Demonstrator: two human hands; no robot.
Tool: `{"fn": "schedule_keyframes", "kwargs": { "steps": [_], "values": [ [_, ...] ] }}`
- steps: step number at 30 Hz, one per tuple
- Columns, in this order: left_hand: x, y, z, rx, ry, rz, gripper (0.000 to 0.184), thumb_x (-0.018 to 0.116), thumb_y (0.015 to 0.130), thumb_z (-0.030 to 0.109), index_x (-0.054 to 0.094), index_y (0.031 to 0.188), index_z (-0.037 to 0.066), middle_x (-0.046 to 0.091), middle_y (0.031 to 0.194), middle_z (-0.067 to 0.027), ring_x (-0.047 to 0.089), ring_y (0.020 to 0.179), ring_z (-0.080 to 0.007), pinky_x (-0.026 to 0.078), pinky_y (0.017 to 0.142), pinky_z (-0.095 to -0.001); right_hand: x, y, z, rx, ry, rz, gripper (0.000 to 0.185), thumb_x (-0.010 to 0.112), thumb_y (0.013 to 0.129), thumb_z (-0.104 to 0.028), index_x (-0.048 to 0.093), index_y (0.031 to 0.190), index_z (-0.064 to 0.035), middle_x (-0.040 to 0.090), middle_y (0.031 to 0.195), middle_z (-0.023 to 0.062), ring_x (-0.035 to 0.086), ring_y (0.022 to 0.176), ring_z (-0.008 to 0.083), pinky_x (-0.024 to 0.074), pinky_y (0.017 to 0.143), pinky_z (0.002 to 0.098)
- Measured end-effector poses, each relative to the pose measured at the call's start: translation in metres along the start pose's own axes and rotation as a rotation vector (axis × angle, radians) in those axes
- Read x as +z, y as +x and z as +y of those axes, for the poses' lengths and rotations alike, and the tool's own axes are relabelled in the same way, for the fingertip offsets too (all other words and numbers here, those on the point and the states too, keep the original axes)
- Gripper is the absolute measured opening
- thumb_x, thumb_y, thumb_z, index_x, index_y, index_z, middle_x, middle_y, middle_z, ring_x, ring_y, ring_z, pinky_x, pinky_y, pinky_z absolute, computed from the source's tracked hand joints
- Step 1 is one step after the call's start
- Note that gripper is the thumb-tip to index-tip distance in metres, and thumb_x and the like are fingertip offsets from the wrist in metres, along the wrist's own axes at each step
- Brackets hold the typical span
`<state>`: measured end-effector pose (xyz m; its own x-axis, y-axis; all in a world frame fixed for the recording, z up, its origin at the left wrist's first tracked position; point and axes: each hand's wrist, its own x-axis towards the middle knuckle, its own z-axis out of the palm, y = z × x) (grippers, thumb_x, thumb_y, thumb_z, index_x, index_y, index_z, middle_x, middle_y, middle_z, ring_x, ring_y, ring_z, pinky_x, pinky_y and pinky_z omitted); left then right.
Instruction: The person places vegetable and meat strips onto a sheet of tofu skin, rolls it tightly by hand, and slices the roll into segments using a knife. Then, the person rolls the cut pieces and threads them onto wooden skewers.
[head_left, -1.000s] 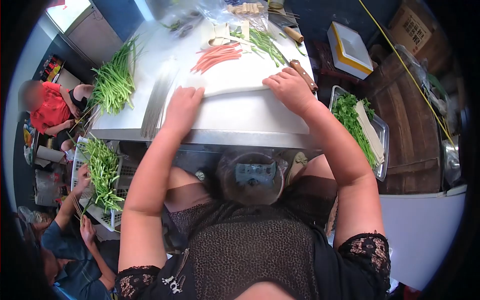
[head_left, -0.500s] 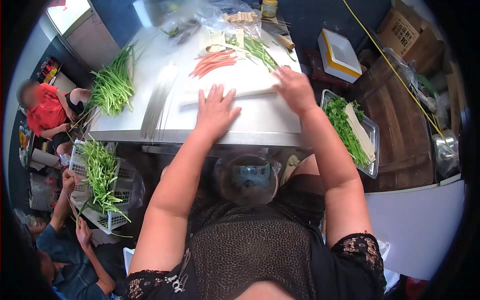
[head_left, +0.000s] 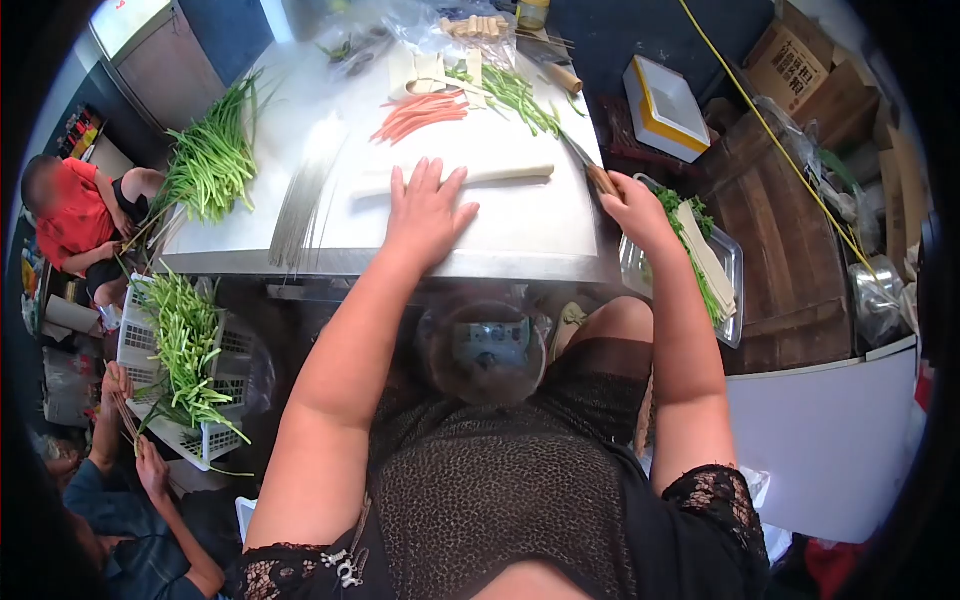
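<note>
On the white table (head_left: 520, 240) lies a long pale rolled sheet (head_left: 515, 174). My left hand (head_left: 430, 210) rests flat across its left part, fingers spread. At the table's right edge my right hand (head_left: 632, 208) is closed round the wooden handle of a knife (head_left: 580, 152), its blade pointing away toward the back left. Behind the roll are pink-orange strips (head_left: 420, 114), flat pale sheets (head_left: 415, 72) and green stalks (head_left: 515, 97). Thin skewers (head_left: 300, 205) lie left of my left hand.
Long green stalks (head_left: 210, 165) lie on the table's left end; more fill a white basket (head_left: 205, 440). Two people (head_left: 75, 215) sit at the left, one handling thin sticks. At the right are a metal tray (head_left: 735, 265) of greens and a foam box (head_left: 668, 105).
My left hand has moved right and flattened onto the roll. My right hand has left the sheet's right end and taken hold of the knife. The sheet is now a narrow roll.
</note>
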<state>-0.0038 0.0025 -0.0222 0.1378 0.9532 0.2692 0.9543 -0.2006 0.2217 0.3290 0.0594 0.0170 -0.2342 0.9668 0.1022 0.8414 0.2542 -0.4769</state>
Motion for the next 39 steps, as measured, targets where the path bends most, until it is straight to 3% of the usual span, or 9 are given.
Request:
{"fn": "schedule_keyframes", "kwargs": {
  "steps": [1,3,4,6,12,18,22,32,39],
  "values": [
    [0.001,-0.001,-0.001,0.004,0.005,0.004,0.062,0.05,0.098,0.05,0.047,0.149,0.016,0.036,0.157,-0.0197,0.025,0.15,-0.0335,0.005,0.122,-0.0573,-0.002,-0.02,-0.002,0.003,-0.004,-0.01,0.05,0.064,0.092,-0.018,0.055,0.14,-0.0096,0.067,0.104,0.0133,0.065,0.092,0.03,0.0516,0.082,0.0423],
    [-0.001,0.0,0.0,-0.005,-0.007,0.0,0.061,0.051,0.098,0.049,0.047,0.149,0.016,0.036,0.157,-0.0194,0.025,0.15,-0.0334,0.005,0.122,-0.057,-0.004,-0.06,-0.012,0.298,0.737,0.064,0.052,0.062,0.095,-0.017,0.051,0.144,-0.0067,0.067,0.104,0.007,0.064,0.087,0.018,0.0499,0.075,0.0358],
    [-0.002,-0.001,0.0,-0.003,-0.011,-0.008,0.061,0.052,0.098,0.049,0.046,0.149,0.016,0.036,0.157,-0.0191,0.024,0.151,-0.0333,0.005,0.122,-0.0567,-0.004,-0.078,-0.021,0.24,0.894,0.091,0.056,0.06,0.097,-0.017,0.044,0.149,-0.0041,0.064,0.105,0.0024,0.058,0.081,0.0089,0.0478,0.07,0.0268],
    [-0.001,-0.005,0.0,0.013,0.013,-0.011,0.061,0.051,0.098,0.049,0.046,0.149,0.016,0.036,0.157,-0.0188,0.024,0.151,-0.0329,0.005,0.122,-0.0566,0.011,-0.094,-0.058,0.161,1.145,0.259,0.061,0.059,0.098,-0.017,0.035,0.154,-0.0053,0.064,0.1,0.003,0.055,0.073,0.0082,0.0463,0.065,0.0223],
    [0.005,0.0,-0.003,0.0,-0.021,0.038,0.064,0.051,0.098,0.049,0.045,0.149,0.011,0.036,0.158,-0.0166,0.025,0.151,-0.0311,0.005,0.123,-0.0565,0.03,-0.077,-0.128,0.158,1.278,-0.201,0.069,0.051,0.102,-0.019,0.016,0.16,-0.006,0.062,0.091,0.006,0.057,0.068,0.0111,0.0481,0.057,0.0244],
    [0.002,0.0,-0.002,-0.011,0.007,-0.009,0.061,0.049,0.099,0.045,0.045,0.148,0.009,0.036,0.158,-0.0153,0.025,0.151,-0.029,0.006,0.123,-0.0562,0.057,-0.074,-0.143,0.288,1.881,-0.457,0.047,0.041,0.102,-0.018,0.035,0.147,-0.0065,0.062,0.098,0.0123,0.059,0.068,0.0143,0.0503,0.054,0.0273],
    [0.004,0.0,-0.002,-0.004,0.04,-0.025,0.058,0.047,0.1,0.041,0.043,0.15,0.01,0.036,0.158,-0.0144,0.024,0.151,-0.0281,0.005,0.123,-0.0553,0.03,-0.055,-0.108,0.339,1.58,-0.056,0.037,0.042,0.101,-0.016,0.043,0.135,-0.0029,0.062,0.092,0.0119,0.057,0.063,0.0126,0.0478,0.049,0.0267],
    [-0.003,0.003,0.001,-0.014,0.01,-0.022,0.06,0.048,0.1,0.04,0.042,0.149,0.005,0.037,0.156,-0.0169,0.025,0.15,-0.0303,0.005,0.123,-0.0566,0.032,-0.025,-0.06,0.625,1.373,-0.067,0.023,0.046,0.101,-0.02,0.053,0.119,-0.0053,0.064,0.086,0.0104,0.057,0.06,0.0152,0.0478,0.046,0.0321],
    [0.003,-0.003,-0.001,0.018,0.007,0.035,0.06,0.05,0.1,0.041,0.044,0.147,0.005,0.039,0.154,-0.0175,0.026,0.149,-0.0314,0.007,0.122,-0.057,0.021,0.047,-0.065,0.438,1.266,-0.136,0.016,0.054,0.096,-0.018,0.055,0.106,-0.006,0.063,0.087,0.0095,0.055,0.059,0.0139,0.0438,0.047,0.0298]
  ]
}}
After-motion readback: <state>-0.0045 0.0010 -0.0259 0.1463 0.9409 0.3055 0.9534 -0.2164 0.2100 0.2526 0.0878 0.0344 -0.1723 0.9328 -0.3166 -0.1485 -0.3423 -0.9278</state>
